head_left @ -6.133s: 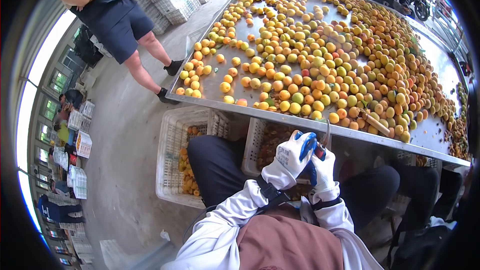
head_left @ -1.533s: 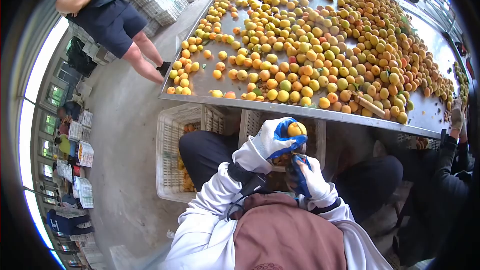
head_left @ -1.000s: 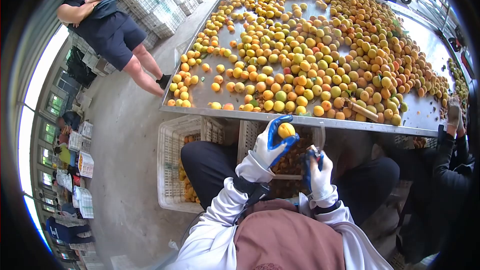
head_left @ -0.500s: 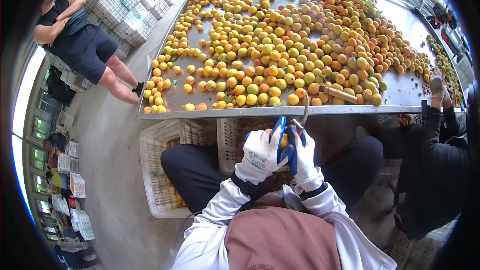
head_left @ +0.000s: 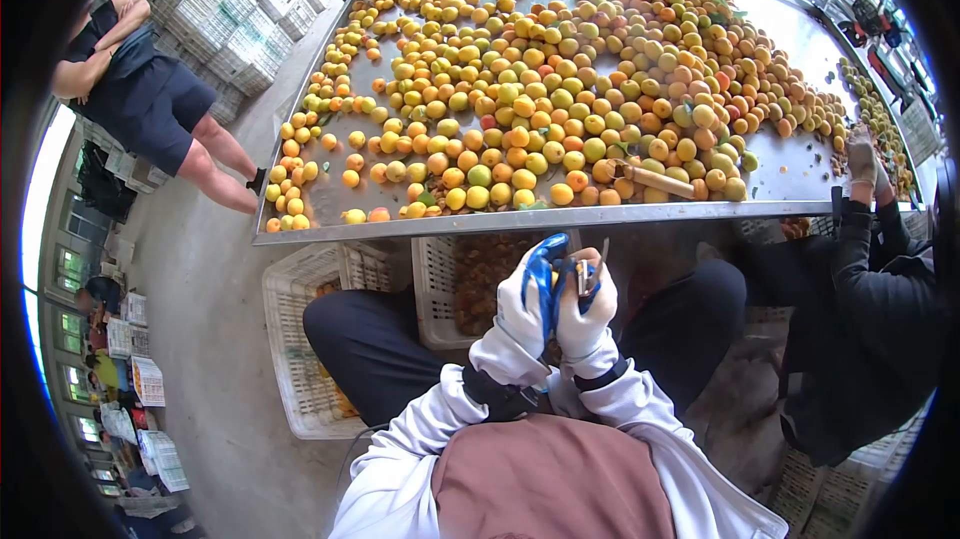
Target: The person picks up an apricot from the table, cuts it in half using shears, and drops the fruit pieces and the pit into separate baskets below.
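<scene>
Both my hands wear white gloves with blue palms and meet just in front of the table edge. My left hand point(head_left: 528, 299) is closed around an apricot, which its fingers now almost wholly hide. Against it, my right hand point(head_left: 586, 317) is wrapped round a small knife point(head_left: 604, 251) with a thin blade that points up, away from me. Beyond the hands, many yellow-orange apricots point(head_left: 480, 175) are spread over the metal table point(head_left: 440, 226).
A pale wooden stick point(head_left: 660, 181) lies among the fruit near the front edge. Below stand two white crates point(head_left: 282, 339), point(head_left: 430, 289), with orange pieces inside. A co-worker's gloved hand point(head_left: 862, 154) is at the table's right. Another person point(head_left: 150, 89) stands at left by stacked crates point(head_left: 225, 14).
My hands have turned and drawn closer together, and the apricot, visible before between the fingers, is now mostly covered. The knife blade looks straighter from here. The whole view has shifted slightly.
</scene>
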`<state>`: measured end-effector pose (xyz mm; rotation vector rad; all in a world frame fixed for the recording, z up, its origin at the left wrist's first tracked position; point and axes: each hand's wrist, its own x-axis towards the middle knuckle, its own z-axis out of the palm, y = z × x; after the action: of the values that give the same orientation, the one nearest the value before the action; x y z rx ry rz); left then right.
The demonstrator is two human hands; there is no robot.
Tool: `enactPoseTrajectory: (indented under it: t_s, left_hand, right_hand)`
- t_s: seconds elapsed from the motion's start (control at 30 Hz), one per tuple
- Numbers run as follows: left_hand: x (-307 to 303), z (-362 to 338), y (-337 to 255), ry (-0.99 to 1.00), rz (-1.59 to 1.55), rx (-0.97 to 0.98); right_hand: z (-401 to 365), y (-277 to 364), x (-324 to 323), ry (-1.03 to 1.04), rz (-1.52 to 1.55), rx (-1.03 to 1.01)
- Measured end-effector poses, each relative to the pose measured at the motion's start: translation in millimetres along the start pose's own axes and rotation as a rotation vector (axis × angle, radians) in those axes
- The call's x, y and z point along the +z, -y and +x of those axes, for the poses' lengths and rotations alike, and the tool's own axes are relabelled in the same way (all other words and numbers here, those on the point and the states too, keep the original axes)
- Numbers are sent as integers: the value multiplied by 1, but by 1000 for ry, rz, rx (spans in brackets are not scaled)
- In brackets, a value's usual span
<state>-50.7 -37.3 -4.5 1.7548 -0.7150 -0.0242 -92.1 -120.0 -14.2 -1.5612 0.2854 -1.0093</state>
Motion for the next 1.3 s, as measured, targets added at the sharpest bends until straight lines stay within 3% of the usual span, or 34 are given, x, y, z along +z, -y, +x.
enactPoseTrajectory:
  t_s: [0.03, 0.07, 0.17, 0.2, 0.27, 0.4, 0.5, 0.53, 0.57, 0.63, 0.67, 0.7, 0.77, 0.8, 0.9, 0.93, 1.0, 1.1, 1.17, 1.3]
  left_hand:
    - [3, -1, 4, -16, -32, -51]
    - [-3, -2, 9, 50, -252, -221]
    - [-13, 0, 32, 238, -249, -275]
    - [-16, 0, 35, 223, -243, -280]
    - [-20, -1, 38, 54, -976, -623]
    - [-33, 3, 39, 56, -967, -760]
    - [-45, 4, 27, 143, -903, -657]
    - [-48, 4, 29, 162, -658, -583]
    - [-50, 2, 30, 158, -655, -586]
    - [-50, -2, 30, 180, -666, -513]
    - [-50, 0, 30, 208, -580, -290]
    - [-53, -2, 30, 206, -581, -292]
    - [-60, -5, 31, 224, -943, -687]
    - [-57, -5, 34, 208, -1141, -687]
    - [-53, -7, 41, 146, -1132, -757]
    - [-50, -9, 43, 115, -1257, -863]
    - [-46, -8, 51, 122, -1141, -836]
    - [-50, -14, 57, 200, -973, -808]
    - [-45, -19, 65, 142, -921, -826]
    - [-46, -17, 61, 157, -871, -786]
  right_hand:
    - [1, 3, -3, 55, -51, -14]
    - [1, 1, -3, 75, -87, -83]
    - [-1, -9, -1, 130, -114, -152]
    - [0, -10, 1, 176, -134, -136]
    - [1, -10, 1, 285, -192, -89]
    - [-2, -4, -2, 403, -162, 112]
    - [-1, -9, -4, 412, -86, 209]
    - [-1, -8, -2, 381, -52, 229]
    - [-2, -8, -2, 368, -14, 346]
    - [-4, -16, 0, 251, 16, 311]
    - [-6, -23, 0, 221, 69, 360]
    - [-4, -24, -2, 222, 68, 363]
    - [0, -22, -7, 222, 283, 752]
    - [-1, -20, -2, 182, 357, 744]
    - [-3, -25, 2, 202, 269, 660]
    - [-5, -23, 4, 271, 165, 550]
    - [-8, -25, 7, 369, -48, 337]
    - [-10, -29, 8, 337, -163, 224]
    - [-9, -30, 4, 331, -189, 276]
    - [-1, -30, -6, 150, 70, 374]
